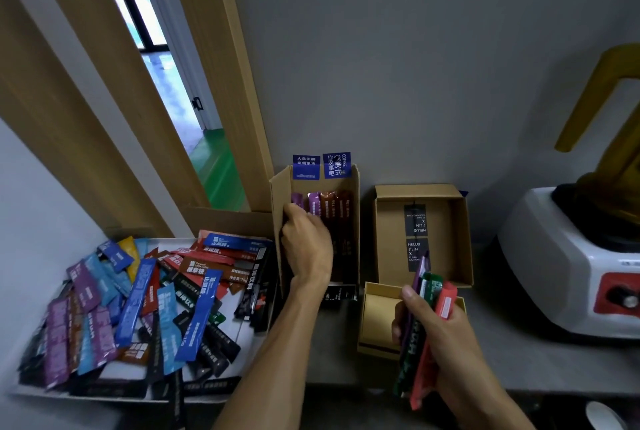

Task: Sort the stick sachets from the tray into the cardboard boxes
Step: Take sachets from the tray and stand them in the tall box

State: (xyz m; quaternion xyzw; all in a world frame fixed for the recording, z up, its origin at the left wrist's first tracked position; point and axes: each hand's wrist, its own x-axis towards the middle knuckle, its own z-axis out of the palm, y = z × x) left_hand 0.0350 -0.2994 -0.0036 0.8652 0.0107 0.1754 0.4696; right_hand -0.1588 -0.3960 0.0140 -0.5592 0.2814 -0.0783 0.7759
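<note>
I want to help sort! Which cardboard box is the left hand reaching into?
The tall box nearest the tray, with blue cards poking up at its back. The left hand is inside it, by purple and brown sachets.

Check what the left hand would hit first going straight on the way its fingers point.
The left hand points up into the tall cardboard box; its fingers are at the purple sachet, so that first, then probably the box's back wall. Depth is unclear.
</note>
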